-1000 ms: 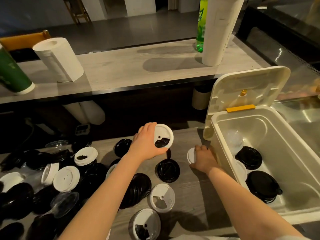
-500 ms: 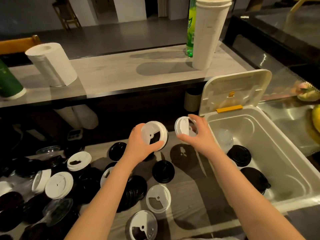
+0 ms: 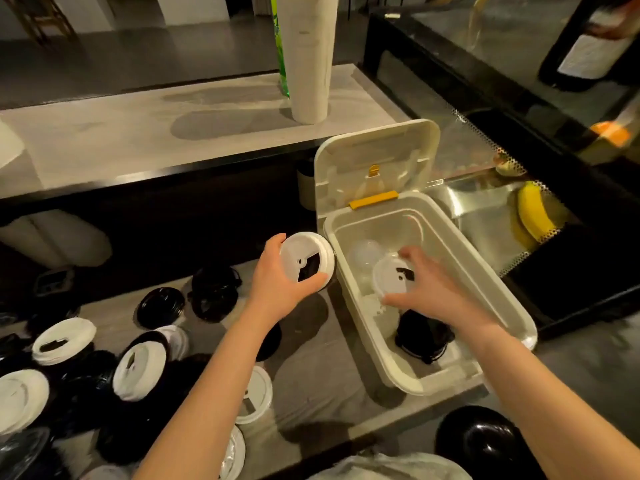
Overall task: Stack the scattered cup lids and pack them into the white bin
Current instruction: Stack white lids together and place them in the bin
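My left hand (image 3: 282,284) grips a white cup lid (image 3: 306,261) just left of the white bin's rim (image 3: 483,271), above the counter. Inside the bin, my right hand (image 3: 427,289) holds a second white lid (image 3: 391,278) by its edge. A clear domed lid (image 3: 363,254) lies at the back of the bin and a stack of black lids (image 3: 424,336) sits nearer the front. The bin's hinged cover (image 3: 375,157) stands open behind it. Several white lids (image 3: 64,336) and black lids (image 3: 161,306) lie scattered on the counter to the left.
A tall stack of white cups (image 3: 306,57) stands on the raised shelf with a green bottle (image 3: 280,46) behind it. Right of the bin is a metal tray holding a banana (image 3: 531,213). A round black object (image 3: 479,441) sits at the lower right.
My right hand has carried its white lid to the right, from over the counter down into the bin. My left hand has followed to the right with its lid, up to the bin's edge.
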Demonstrator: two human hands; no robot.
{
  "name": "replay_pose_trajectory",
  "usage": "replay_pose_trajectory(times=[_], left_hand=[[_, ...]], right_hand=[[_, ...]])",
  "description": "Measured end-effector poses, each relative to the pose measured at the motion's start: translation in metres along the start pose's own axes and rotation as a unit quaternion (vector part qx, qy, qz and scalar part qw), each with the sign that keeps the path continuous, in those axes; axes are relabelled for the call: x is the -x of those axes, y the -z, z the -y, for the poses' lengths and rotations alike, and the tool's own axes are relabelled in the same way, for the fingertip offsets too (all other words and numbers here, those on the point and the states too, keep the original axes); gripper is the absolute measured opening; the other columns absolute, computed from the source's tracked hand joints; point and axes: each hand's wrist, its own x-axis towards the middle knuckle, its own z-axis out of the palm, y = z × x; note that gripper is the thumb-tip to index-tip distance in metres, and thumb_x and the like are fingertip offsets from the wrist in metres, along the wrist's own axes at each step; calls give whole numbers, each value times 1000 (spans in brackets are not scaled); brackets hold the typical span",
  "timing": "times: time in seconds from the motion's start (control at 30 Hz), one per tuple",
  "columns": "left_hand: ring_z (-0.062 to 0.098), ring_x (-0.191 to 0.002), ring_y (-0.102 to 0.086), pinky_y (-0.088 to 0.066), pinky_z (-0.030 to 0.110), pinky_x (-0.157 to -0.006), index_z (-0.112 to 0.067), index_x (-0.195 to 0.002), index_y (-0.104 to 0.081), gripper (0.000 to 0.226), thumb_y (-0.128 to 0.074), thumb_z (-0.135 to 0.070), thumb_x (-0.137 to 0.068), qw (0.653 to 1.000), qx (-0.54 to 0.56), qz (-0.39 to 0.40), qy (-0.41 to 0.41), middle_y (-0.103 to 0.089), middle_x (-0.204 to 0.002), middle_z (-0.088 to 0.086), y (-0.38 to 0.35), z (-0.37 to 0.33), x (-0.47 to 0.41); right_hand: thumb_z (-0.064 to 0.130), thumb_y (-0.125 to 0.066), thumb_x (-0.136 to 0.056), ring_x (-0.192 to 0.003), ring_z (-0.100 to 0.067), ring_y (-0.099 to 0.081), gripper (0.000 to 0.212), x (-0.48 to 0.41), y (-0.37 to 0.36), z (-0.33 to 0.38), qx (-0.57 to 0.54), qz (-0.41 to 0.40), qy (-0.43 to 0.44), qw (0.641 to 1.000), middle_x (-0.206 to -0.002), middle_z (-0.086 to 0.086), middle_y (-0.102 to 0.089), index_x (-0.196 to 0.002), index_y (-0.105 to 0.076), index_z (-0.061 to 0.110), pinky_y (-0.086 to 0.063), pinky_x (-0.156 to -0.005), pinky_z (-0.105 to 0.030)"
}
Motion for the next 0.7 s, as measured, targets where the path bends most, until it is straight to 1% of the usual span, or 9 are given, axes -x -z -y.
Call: replay_pose_trajectory(times=[0.07, 0.13, 0.2, 0.3, 0.4, 0.5, 0.6, 0.7], left_hand=[[15, -114, -43, -40, 31, -91, -17, -141, -28, 90, -81, -30, -69, 1000, 6, -14, 4, -41, -125, -5, -7, -1, 1], [12, -109, -43, -39, 29, -87, -18, -139, -30, 87, -81, -29, -70, 1000, 7, -25, 6, -40, -119, -8, -12, -3, 3], [12, -107, -44, -40, 29, -85, -19, -136, -32, 83, -81, -28, -70, 999, 9, -34, 10, -41, -116, -9, -16, -6, 5], [10, -106, -43, -39, 28, -85, -19, -137, -32, 82, -80, -27, -71, 999, 5, -49, 15, -40, -116, -9, -18, -9, 9], [11, -106, -42, -39, 28, -86, -18, -137, -32, 81, -80, -26, -71, 998, 0, -59, 19, -39, -117, -9, -21, -10, 14], [10, -104, -42, -37, 26, -83, -17, -136, -32, 79, -78, -26, -73, 997, 1, -64, 34, -39, -116, -10, -23, -11, 20], [10, -103, -42, -36, 26, -82, -17, -136, -32, 79, -78, -26, -73, 996, 6, -78, 41, -40, -115, -9, -26, -10, 26], [10, -104, -43, -37, 26, -82, -16, -135, -34, 77, -78, -24, -73, 995, 1, -95, 34, -41, -116, -8, -28, -10, 30]], right_hand=[[41, -81, -63, -96, -17, -50, 74, -3, -8, -9, 69, 66, 10, 995, -108, 2, -43, -121, -38, 27, -47, -83, -31], [38, -78, -65, -98, -18, -50, 61, -10, -19, -15, 144, 122, 63, 980, -108, 2, -48, -111, -40, 25, -48, -82, -32], [37, -77, -68, -103, -20, -49, 57, -18, -25, -16, 189, 160, 111, 963, -113, 0, -50, -109, -41, 21, -47, -83, -33], [40, -75, -73, -98, -21, -52, 58, -28, -31, -15, 239, 197, 157, 938, -116, -2, -49, -114, -41, 16, -47, -82, -34], [45, -73, -75, -102, -25, -54, 67, -36, -45, -18, 328, 219, 188, 900, -124, -5, -44, -123, -40, 13, -49, -83, -37], [46, -72, -76, -107, -28, -52, 73, -40, -62, -20, 413, 220, 204, 860, -133, -7, -34, -131, -41, 9, -47, -78, -37], [44, -73, -76, -107, -30, -54, 76, -42, -66, -17, 435, 201, 227, 848, -129, -8, -39, -134, -37, 9, -46, -77, -37], [45, -75, -74, -109, -30, -53, 79, -45, -65, -21, 418, 200, 231, 856, -125, -8, -44, -133, -34, 11, -47, -83, -39]])
